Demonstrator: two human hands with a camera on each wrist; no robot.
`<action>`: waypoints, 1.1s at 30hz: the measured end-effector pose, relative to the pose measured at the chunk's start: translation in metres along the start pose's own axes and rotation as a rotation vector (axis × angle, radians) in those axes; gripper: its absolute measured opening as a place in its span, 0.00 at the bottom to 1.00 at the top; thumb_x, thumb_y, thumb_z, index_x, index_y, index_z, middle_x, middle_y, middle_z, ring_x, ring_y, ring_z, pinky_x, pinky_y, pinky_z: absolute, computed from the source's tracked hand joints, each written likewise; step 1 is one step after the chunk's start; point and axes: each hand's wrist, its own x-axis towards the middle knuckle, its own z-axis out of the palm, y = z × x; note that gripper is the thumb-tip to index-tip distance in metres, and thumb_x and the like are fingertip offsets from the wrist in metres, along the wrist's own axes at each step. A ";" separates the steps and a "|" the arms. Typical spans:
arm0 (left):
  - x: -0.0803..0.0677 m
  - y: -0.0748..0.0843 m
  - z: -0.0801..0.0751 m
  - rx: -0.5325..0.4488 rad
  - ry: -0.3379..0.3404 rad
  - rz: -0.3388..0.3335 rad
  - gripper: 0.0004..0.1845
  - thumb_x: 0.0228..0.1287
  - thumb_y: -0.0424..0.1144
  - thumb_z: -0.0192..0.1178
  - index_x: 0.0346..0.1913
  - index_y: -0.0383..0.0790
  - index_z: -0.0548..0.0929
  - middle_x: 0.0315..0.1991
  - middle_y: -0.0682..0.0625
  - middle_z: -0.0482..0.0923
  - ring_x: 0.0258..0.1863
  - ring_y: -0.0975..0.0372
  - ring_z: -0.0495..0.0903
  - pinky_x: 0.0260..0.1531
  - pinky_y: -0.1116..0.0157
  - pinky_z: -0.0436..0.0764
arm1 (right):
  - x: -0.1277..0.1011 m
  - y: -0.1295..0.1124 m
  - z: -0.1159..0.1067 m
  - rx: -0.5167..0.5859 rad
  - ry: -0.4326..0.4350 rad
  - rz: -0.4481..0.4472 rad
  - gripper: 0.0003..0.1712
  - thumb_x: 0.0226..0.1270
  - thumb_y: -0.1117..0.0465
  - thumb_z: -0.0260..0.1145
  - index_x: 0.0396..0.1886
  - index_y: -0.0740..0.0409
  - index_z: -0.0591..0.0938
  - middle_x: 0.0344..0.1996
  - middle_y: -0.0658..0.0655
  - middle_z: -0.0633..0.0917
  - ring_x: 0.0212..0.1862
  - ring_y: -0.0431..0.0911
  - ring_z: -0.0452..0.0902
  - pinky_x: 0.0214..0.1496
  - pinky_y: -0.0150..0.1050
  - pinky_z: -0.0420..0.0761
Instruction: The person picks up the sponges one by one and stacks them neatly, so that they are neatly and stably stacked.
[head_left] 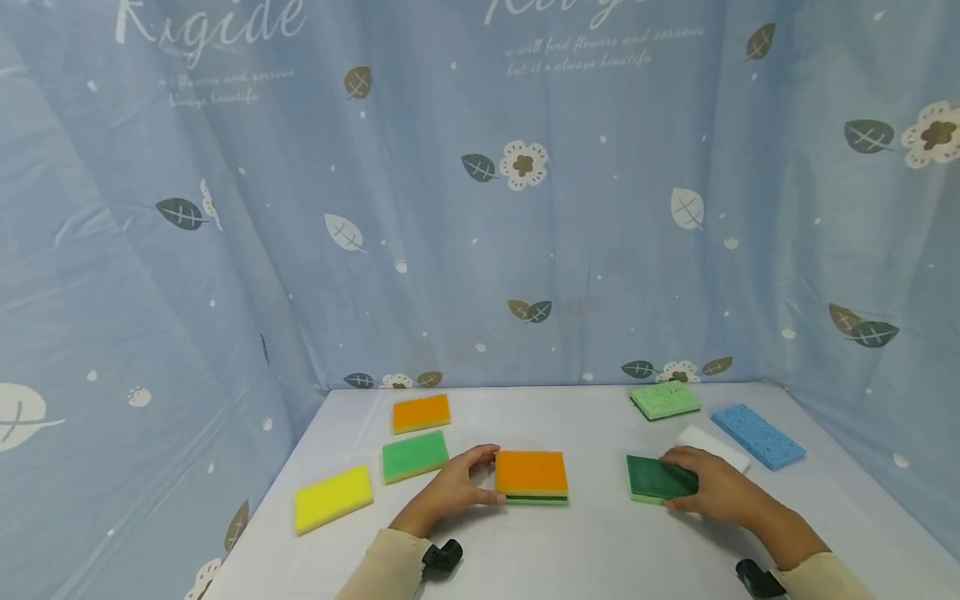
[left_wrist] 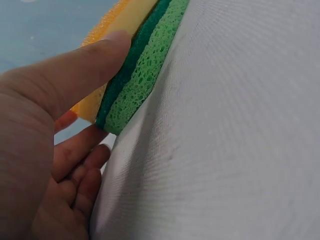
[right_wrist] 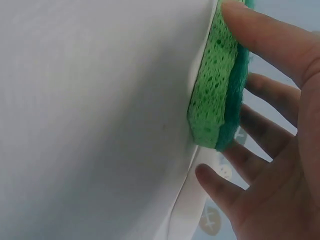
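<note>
An orange-topped sponge (head_left: 531, 472) with a yellowish body lies on top of a green sponge (head_left: 537, 501), making a stack mid-table. My left hand (head_left: 455, 486) holds the orange sponge at its left end, the thumb (left_wrist: 107, 55) on its yellowish side and the fingers partly hidden behind. In the head view, a dark green scouring sponge (head_left: 654, 480) with a light green porous layer (right_wrist: 212, 80) lies farther right. My right hand (head_left: 716, 490) grips its right end, thumb against the near side and fingers at the far side.
On the left lie another orange sponge (head_left: 422, 413), a green-topped sponge (head_left: 415, 456) and a yellow sponge (head_left: 333, 498). On the right are a light green sponge (head_left: 666, 400), a blue sponge (head_left: 758, 435) and a white pad (head_left: 708, 446). A patterned curtain (head_left: 480, 250) stands behind the table.
</note>
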 end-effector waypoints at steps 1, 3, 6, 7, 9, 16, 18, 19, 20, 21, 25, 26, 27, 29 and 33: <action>0.001 0.000 0.000 -0.003 0.004 0.002 0.46 0.47 0.52 0.76 0.70 0.43 0.70 0.62 0.52 0.73 0.62 0.56 0.70 0.63 0.51 0.65 | -0.001 0.002 -0.001 0.001 -0.010 -0.002 0.44 0.45 0.42 0.79 0.59 0.60 0.79 0.62 0.70 0.72 0.62 0.69 0.66 0.54 0.63 0.71; 0.002 0.000 0.001 0.003 0.011 0.002 0.45 0.47 0.52 0.77 0.69 0.43 0.70 0.61 0.52 0.74 0.62 0.56 0.70 0.63 0.51 0.65 | -0.003 0.005 -0.003 0.012 -0.022 0.004 0.43 0.44 0.43 0.80 0.59 0.60 0.79 0.62 0.70 0.72 0.62 0.70 0.65 0.55 0.64 0.70; 0.002 -0.001 0.001 0.010 0.020 -0.006 0.45 0.47 0.52 0.77 0.69 0.44 0.70 0.60 0.52 0.74 0.62 0.55 0.70 0.63 0.50 0.65 | -0.002 0.008 -0.003 0.020 -0.026 0.004 0.42 0.43 0.47 0.81 0.58 0.59 0.80 0.62 0.70 0.72 0.63 0.70 0.64 0.56 0.64 0.69; 0.001 -0.001 0.001 0.012 0.022 -0.008 0.45 0.47 0.51 0.77 0.69 0.44 0.70 0.60 0.52 0.75 0.62 0.55 0.70 0.63 0.50 0.65 | -0.002 0.008 -0.003 0.018 -0.025 0.002 0.41 0.42 0.48 0.82 0.58 0.59 0.80 0.62 0.70 0.72 0.62 0.70 0.64 0.56 0.64 0.69; 0.001 -0.001 0.000 0.010 0.024 -0.012 0.45 0.46 0.51 0.77 0.69 0.44 0.70 0.60 0.52 0.75 0.62 0.55 0.70 0.63 0.50 0.65 | -0.001 0.009 -0.003 0.019 -0.021 0.000 0.41 0.41 0.49 0.82 0.57 0.60 0.80 0.62 0.71 0.72 0.62 0.70 0.64 0.56 0.64 0.69; 0.000 0.002 0.001 0.010 0.018 -0.015 0.46 0.46 0.51 0.78 0.70 0.44 0.70 0.61 0.52 0.74 0.63 0.55 0.70 0.63 0.50 0.65 | 0.004 0.010 -0.003 0.003 -0.017 0.035 0.42 0.41 0.46 0.82 0.58 0.58 0.80 0.61 0.69 0.73 0.63 0.68 0.65 0.57 0.64 0.69; 0.001 0.003 0.001 0.009 0.021 -0.014 0.47 0.46 0.52 0.77 0.70 0.45 0.69 0.62 0.52 0.73 0.63 0.55 0.70 0.63 0.50 0.66 | 0.005 0.008 -0.003 0.008 -0.014 0.023 0.42 0.42 0.46 0.81 0.58 0.59 0.80 0.60 0.67 0.74 0.62 0.66 0.67 0.56 0.63 0.70; 0.000 0.003 0.001 0.006 0.025 -0.012 0.47 0.46 0.52 0.78 0.70 0.45 0.69 0.62 0.52 0.73 0.62 0.55 0.70 0.62 0.50 0.66 | 0.006 0.006 -0.003 0.007 -0.012 0.025 0.42 0.42 0.45 0.81 0.58 0.58 0.80 0.60 0.66 0.75 0.61 0.65 0.68 0.56 0.62 0.71; 0.000 0.004 0.001 0.006 0.028 -0.011 0.47 0.46 0.52 0.78 0.70 0.45 0.69 0.62 0.52 0.73 0.62 0.54 0.70 0.62 0.49 0.66 | 0.007 0.004 -0.003 0.009 -0.012 0.020 0.42 0.43 0.45 0.81 0.58 0.58 0.80 0.60 0.65 0.75 0.61 0.65 0.69 0.56 0.61 0.71; 0.000 0.004 0.001 0.004 0.031 -0.011 0.47 0.45 0.53 0.78 0.70 0.45 0.70 0.63 0.52 0.73 0.61 0.54 0.70 0.62 0.49 0.66 | 0.008 0.002 -0.003 0.011 -0.012 0.014 0.41 0.43 0.46 0.81 0.58 0.58 0.80 0.59 0.65 0.75 0.60 0.64 0.69 0.55 0.61 0.71; -0.002 0.004 0.000 -0.005 0.036 -0.016 0.46 0.45 0.53 0.78 0.68 0.43 0.71 0.62 0.53 0.73 0.60 0.55 0.71 0.61 0.50 0.67 | 0.015 -0.006 -0.001 0.001 -0.011 -0.017 0.37 0.46 0.46 0.80 0.56 0.57 0.81 0.58 0.62 0.76 0.60 0.63 0.70 0.55 0.60 0.72; -0.002 0.004 0.000 -0.005 0.038 -0.020 0.46 0.45 0.53 0.78 0.68 0.43 0.72 0.62 0.53 0.74 0.59 0.55 0.72 0.61 0.50 0.67 | 0.017 -0.009 -0.002 -0.001 -0.011 -0.038 0.36 0.46 0.46 0.80 0.55 0.57 0.82 0.58 0.62 0.77 0.60 0.63 0.70 0.55 0.60 0.72; -0.002 0.004 0.000 -0.006 0.040 -0.022 0.46 0.45 0.53 0.78 0.68 0.43 0.72 0.61 0.53 0.74 0.59 0.56 0.72 0.61 0.50 0.67 | 0.019 -0.012 -0.002 0.000 -0.006 -0.051 0.36 0.47 0.47 0.80 0.55 0.58 0.82 0.57 0.61 0.77 0.60 0.63 0.70 0.55 0.60 0.72; -0.002 0.004 0.000 -0.005 0.044 -0.023 0.46 0.45 0.53 0.78 0.68 0.43 0.71 0.61 0.53 0.74 0.59 0.56 0.72 0.61 0.50 0.67 | 0.023 -0.018 -0.002 -0.006 0.005 -0.082 0.35 0.47 0.47 0.79 0.55 0.58 0.82 0.57 0.61 0.77 0.59 0.62 0.71 0.55 0.60 0.72; 0.000 0.005 -0.001 -0.003 0.050 -0.006 0.45 0.45 0.51 0.78 0.68 0.42 0.72 0.59 0.53 0.75 0.58 0.56 0.72 0.61 0.50 0.67 | 0.032 -0.032 -0.001 0.012 0.016 -0.133 0.35 0.50 0.47 0.78 0.56 0.59 0.82 0.56 0.61 0.77 0.58 0.62 0.71 0.53 0.60 0.73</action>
